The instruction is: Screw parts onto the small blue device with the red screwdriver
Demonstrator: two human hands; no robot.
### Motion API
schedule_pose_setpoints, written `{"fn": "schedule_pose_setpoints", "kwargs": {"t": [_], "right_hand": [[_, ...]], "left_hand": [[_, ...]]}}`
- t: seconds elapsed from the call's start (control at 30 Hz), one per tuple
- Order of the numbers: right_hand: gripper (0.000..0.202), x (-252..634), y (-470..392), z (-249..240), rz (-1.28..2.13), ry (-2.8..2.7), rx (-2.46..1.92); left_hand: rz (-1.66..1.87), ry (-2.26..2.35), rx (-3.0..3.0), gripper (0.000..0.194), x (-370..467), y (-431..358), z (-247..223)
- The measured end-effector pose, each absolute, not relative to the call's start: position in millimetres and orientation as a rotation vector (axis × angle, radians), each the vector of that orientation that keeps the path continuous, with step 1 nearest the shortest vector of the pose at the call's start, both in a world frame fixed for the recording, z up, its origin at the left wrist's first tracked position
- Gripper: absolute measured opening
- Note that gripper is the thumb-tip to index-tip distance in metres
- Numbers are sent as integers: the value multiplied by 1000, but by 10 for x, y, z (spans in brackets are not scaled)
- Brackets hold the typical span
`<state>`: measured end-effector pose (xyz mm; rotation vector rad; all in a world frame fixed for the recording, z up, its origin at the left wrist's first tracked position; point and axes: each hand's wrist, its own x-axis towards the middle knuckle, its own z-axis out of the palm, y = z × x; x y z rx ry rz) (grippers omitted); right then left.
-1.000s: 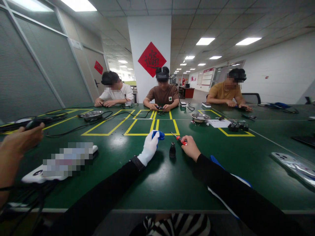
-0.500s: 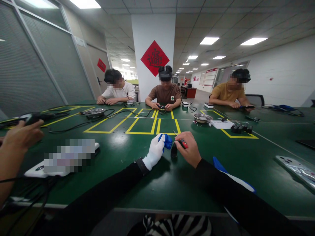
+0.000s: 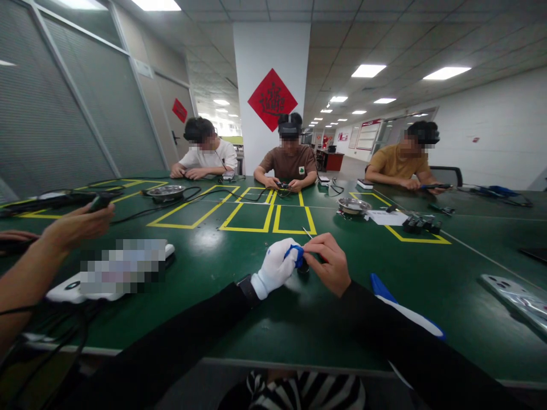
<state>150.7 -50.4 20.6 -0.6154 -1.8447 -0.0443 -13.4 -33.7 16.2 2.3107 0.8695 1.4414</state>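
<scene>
Head view: right hand (image 3: 330,262) grasps mostly hidden screwdriver (image 3: 307,233), left hand (image 3: 276,265) curled, contents unclear.

One head-worn camera looks forward and slightly down from the near side of a broad green-topped bench (image 3: 265,336). Its wide view takes in the white-gloved left hand (image 3: 277,266) and bare right hand (image 3: 331,263), fairly near and central, then a distant square white pillar (image 3: 273,45) and the pale tiled ceiling (image 3: 453,28).

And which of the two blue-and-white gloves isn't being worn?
The loose glove lying on the green table, partly hidden by the right sleeve; the other glove is on the left hand.
</scene>
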Motion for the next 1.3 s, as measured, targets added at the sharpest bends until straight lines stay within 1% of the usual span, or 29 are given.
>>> {"fn": "schedule_pose_setpoints", "kwargs": {"t": [0.2, 0.5, 0.6, 0.7, 0.73, 0.77, 0.83, 0.87, 0.9, 0.93, 1.0, 1.07, 1.13, 1.23, 1.3], "right_hand": [[14, 1535, -495, 199, -67, -1881, -599], [12, 1469, -475, 178, 109, -1946, -616], [7, 1482, -448, 225, 132, -1817, -663], [3, 1589, -384, 295, 81, -1604, -794], [3, 1641, -357, 312, 67, -1559, -837], [3, 1694, -330, 325, 56, -1530, -868], [4, 1783, -282, 334, 46, -1530, -905], [4, 1813, -264, 331, 44, -1551, -912], [4, 1830, -251, 323, 44, -1580, -915], [4, 1836, -243, 311, 43, -1616, -912], [4, 1822, -235, 276, 34, -1689, -896], [4, 1798, -232, 225, 10, -1756, -869], [6, 1789, -228, 162, -16, -1840, -843], [9, 1821, -216, 62, -33, -2004, -796], [10, 1857, -209, 7, -32, -2101, -764]], "left_hand": [[1366, 841, 2440, 33, -168, -332, 156], [1398, 815, 2389, 32, -168, -350, 160], [1460, 849, 2293, 29, -151, -343, 176], [1531, 804, 2229, 24, -148, -313, 211], [1534, 770, 2245, 27, -149, -300, 217], [1515, 732, 2280, 39, -151, -285, 217], [1405, 678, 2352, 71, -148, -253, 191], [1321, 670, 2368, 82, -143, -236, 165], [1230, 674, 2363, 88, -135, -218, 134], [1145, 685, 2340, 87, -126, -197, 99], [1033, 692, 2278, 77, -108, -153, 30], [1017, 687, 2235, 72, -101, -107, -24], [1038, 717, 2210, 76, -104, -66, -63], [1075, 813, 2201, 90, -109, -17, -114], [1099, 815, 2205, 90, -104, 14, -150]]}}
